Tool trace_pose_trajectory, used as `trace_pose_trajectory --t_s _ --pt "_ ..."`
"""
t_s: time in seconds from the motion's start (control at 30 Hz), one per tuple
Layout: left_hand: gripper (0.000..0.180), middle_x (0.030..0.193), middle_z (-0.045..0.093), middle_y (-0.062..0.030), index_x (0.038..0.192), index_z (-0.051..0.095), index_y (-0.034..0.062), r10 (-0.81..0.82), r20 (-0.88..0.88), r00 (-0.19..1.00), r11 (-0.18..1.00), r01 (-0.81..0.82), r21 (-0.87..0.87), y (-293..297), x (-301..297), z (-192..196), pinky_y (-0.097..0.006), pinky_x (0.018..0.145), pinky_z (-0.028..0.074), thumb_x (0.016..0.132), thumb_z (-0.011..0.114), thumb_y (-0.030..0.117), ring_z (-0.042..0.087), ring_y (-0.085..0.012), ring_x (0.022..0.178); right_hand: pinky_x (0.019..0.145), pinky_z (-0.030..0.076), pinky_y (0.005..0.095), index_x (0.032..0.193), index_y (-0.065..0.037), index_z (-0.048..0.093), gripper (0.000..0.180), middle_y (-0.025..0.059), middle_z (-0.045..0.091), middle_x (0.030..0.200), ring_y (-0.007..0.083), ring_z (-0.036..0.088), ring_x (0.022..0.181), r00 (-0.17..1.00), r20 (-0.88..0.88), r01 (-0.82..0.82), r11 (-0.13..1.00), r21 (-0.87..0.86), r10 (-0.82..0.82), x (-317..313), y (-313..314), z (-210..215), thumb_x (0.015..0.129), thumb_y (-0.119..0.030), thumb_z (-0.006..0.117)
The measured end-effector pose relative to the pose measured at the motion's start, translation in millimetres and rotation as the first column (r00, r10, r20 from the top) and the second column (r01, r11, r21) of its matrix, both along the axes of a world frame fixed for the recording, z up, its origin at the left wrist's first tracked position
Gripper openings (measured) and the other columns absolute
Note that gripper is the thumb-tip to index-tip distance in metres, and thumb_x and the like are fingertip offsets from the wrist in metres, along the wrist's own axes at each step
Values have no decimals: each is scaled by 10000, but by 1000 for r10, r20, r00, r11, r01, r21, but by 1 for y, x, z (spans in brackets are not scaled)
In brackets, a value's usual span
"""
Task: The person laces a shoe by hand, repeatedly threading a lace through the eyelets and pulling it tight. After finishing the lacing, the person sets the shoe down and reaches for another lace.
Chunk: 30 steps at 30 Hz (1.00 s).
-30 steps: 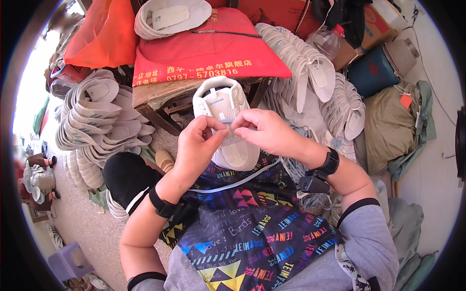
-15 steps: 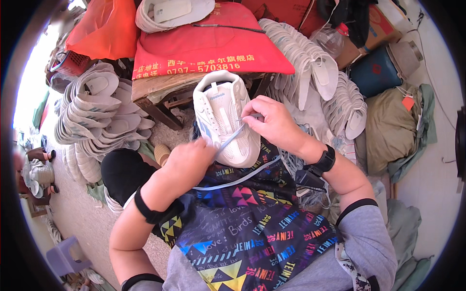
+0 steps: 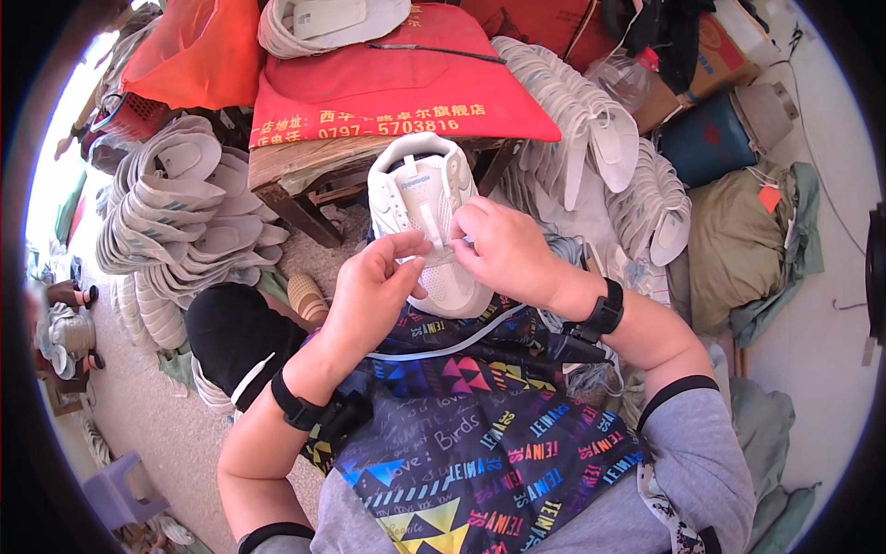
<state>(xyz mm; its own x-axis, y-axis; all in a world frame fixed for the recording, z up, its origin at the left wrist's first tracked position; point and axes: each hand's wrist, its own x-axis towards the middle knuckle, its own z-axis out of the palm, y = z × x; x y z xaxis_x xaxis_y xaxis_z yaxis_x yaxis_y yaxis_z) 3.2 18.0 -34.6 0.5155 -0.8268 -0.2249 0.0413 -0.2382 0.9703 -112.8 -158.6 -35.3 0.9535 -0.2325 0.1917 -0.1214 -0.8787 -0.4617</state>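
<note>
White sneaker (image 3: 452, 294) is resting under left hand (image 3: 367, 277) and right hand (image 3: 512, 254)

The sneaker is lying upon the patterned apron (image 3: 452, 439), its toe pointing to the person and its heel standing near the front edge of the wooden table (image 3: 293, 169). The left thumb and forefinger are almost meeting above the lacing; the right fingers are curling tightly at the sneaker's right side. Whether either is gripping a lace, I cannot tell. A pale lace (image 3: 443, 351) is curving across the apron. Red cloth (image 3: 397, 83) is covering the table, with a white shoe upper (image 3: 334, 20) sitting toward its far edge. Stacked uppers (image 3: 161, 212) are leaning left of the table.
</note>
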Motion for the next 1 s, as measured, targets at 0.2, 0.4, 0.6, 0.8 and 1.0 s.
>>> trace_pose_trajectory --t_s 0.2,0.4,0.6,0.8,1.0 --pt "285 1074 694 -41 1211 595 -20 -7 40 999 1000 6 20 -1 -1 -8 -227 617 468 935 567 46 601 -65 722 690 501 441 867 -46 623 144 147 629 881 365 634 812 999 -41 23 893 450 -5 2 -3 -14 825 -175 670" --pt "229 971 645 -149 1064 575 53 21 685 728 999 17 -49 -11 -10 -20 -427 688 521 843 632 47 633 -366 797 668 505 406 900 -48 583 154 135 580 837 331 633 796 983 181 -4 994 111 -16 -5 10 -10 822 -113 698" --pt "178 915 604 -126 963 563 77 -69 809 584 997 55 45 -20 -4 -21 -451 668 497 823 669 49 621 -373 796 612 516 443 890 -47 556 170 141 572 833 351 621 738 982 188 -11 1000 18 8 -3 14 -34 856 -185 647" --pt "208 892 577 -152 1044 515 37 -168 896 410 982 149 116 -14 -1 -6 -459 684 498 857 606 28 612 -384 788 637 515 446 934 -49 574 166 135 585 868 353 622 772 981 194 -21 987 159 -11 -8 12 -27 880 -192 639" --pt "185 881 530 -76 1078 596 -3 -443 2 896 872 430 235 78 73 52 -259 646 428 896 614 25 520 -163 719 666 472 279 999 -56 584 185 8 623 828 89 565 770 961 -254 99 721 685 109 -40 -42 -8 950 -227 633"
